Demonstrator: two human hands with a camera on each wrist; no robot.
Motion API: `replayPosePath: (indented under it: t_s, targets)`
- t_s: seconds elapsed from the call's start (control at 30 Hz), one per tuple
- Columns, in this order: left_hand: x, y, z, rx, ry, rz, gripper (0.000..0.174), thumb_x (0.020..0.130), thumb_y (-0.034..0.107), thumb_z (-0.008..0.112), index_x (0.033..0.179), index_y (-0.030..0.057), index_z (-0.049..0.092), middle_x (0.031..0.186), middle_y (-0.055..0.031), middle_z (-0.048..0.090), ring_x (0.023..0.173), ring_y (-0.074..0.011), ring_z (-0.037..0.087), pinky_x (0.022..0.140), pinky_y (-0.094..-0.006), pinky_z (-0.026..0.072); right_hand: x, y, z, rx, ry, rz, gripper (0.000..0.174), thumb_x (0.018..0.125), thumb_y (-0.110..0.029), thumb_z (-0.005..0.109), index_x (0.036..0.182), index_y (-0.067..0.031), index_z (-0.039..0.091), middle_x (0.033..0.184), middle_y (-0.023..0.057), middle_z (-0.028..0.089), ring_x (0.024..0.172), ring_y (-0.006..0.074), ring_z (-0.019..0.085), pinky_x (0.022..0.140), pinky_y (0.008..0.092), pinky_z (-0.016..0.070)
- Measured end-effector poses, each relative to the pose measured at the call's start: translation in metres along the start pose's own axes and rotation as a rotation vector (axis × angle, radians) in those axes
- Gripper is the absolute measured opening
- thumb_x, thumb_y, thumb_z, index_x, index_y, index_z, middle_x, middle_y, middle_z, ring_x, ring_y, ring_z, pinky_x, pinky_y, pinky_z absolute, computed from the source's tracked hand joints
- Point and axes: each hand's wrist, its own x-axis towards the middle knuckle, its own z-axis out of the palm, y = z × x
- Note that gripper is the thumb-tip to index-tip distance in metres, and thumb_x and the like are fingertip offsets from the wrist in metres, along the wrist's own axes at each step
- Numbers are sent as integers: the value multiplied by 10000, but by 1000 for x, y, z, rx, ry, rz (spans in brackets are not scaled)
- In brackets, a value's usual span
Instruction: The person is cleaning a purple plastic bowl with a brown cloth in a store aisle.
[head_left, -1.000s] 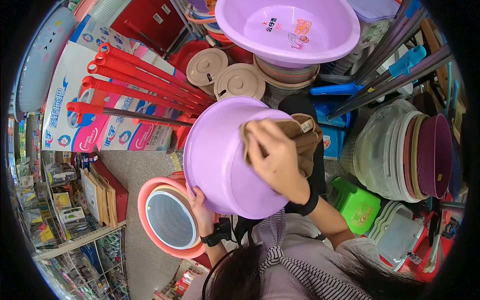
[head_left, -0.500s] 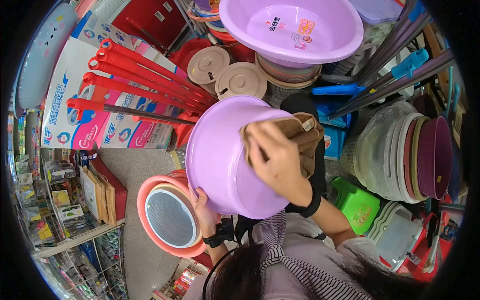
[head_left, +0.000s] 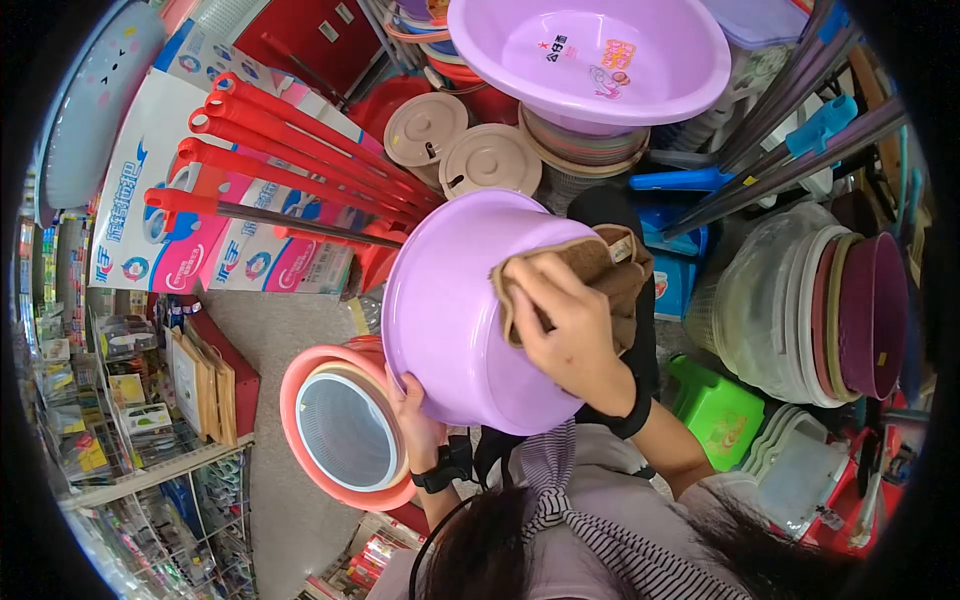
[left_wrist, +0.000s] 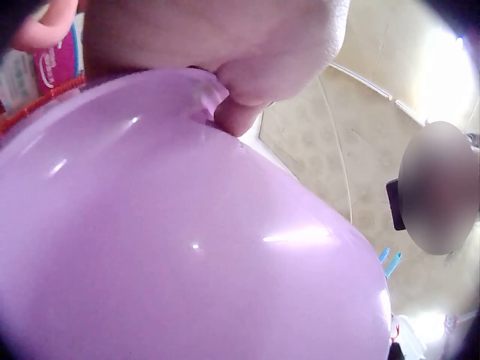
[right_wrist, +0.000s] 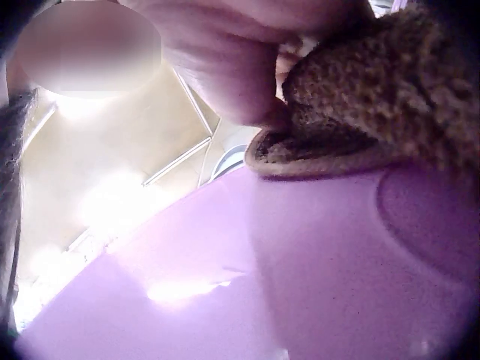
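Observation:
A glossy purple plastic basin (head_left: 450, 310) is tipped on its side in front of the person, its outside facing up in the head view. At its lower rim, the left hand (head_left: 415, 425) grips the edge, with the thumb over the outside; the other fingers are hidden behind. The right hand (head_left: 570, 330) pinches a brown cloth (head_left: 625, 285) with curled fingers and presses it against the basin near its base. In the right wrist view the fuzzy cloth (right_wrist: 397, 90) lies folded on the purple surface, under the thumb and fingers.
Below left stands a coral tub (head_left: 300, 440) with a grey-blue strainer basket (head_left: 345, 430) in it. Red mop handles (head_left: 270, 165) lean at the left. A larger purple basin (head_left: 600, 60) sits on a stack beyond. A green stool (head_left: 715, 415) and stacked tubs (head_left: 870, 310) are at the right.
The head view has shifted slightly. The right hand and cloth sit a little lower and further right against the basin. The left hand keeps its hold on the rim.

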Motion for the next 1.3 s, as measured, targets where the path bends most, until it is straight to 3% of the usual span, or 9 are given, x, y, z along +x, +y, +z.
replayPosePath:
  t_s: [0.1,0.23,0.37,0.5,0.67,0.87,0.93,1.07,1.3]
  targets:
    - [-3,3,0,10,-4,-4,466,1043,300,525,1412,34,422,1275,-90,568,1125,-187,558,995,-345,440,6,28,-4,-32,162,93,200,895,-35,611,1094,-53,624,933,143,618,802,365,645,651,410,514]
    - [1,4,3,-27,-25,-4,474,1042,309,530,1411,30,425,1272,-91,570,1128,-185,556,1002,-344,431,2,21,2,31,201,43,196,886,-12,613,1078,-47,632,954,143,625,777,369,643,651,406,519]
    - [2,12,12,7,-19,7,460,1046,306,523,1400,26,436,1268,-93,572,1125,-183,556,1006,-343,427,-9,-1,6,47,92,24,220,875,0,615,1089,-47,635,967,132,634,764,357,649,647,391,530]
    - [4,8,8,48,9,25,460,1047,303,519,1401,18,440,1274,-95,572,1132,-186,553,1016,-339,418,5,32,-3,12,195,85,215,881,-3,610,1087,-59,634,954,133,632,790,371,649,656,402,523]
    - [5,6,7,21,-46,31,503,1038,319,536,1422,14,426,1297,-97,569,1156,-192,545,1029,-342,408,-8,14,8,67,138,-6,231,869,0,618,1089,-66,636,953,127,628,777,357,647,652,398,524]
    - [1,6,7,11,-4,30,502,1033,328,543,1411,16,434,1275,-89,577,1126,-188,559,1007,-342,424,2,31,-1,18,188,66,215,883,6,612,1091,-44,629,956,142,629,787,383,641,650,405,516]
    - [4,4,-1,3,-42,-2,538,1054,276,498,1504,27,342,1369,-105,546,1196,-215,558,1055,-370,433,-3,26,3,30,207,63,203,883,4,614,1080,-42,632,965,141,628,793,385,640,651,399,518]
    - [7,2,-5,17,-49,-2,534,1055,275,496,1500,23,345,1376,-107,539,1198,-216,553,1054,-371,433,-10,15,8,33,127,-1,199,871,12,611,1061,-44,637,968,118,631,778,347,656,648,394,523]
    - [8,6,-1,33,-42,14,537,1052,277,505,1500,26,349,1383,-106,533,1210,-218,549,1058,-369,430,-2,22,5,28,175,45,223,861,15,614,1078,-37,631,965,124,629,783,373,645,651,410,523]
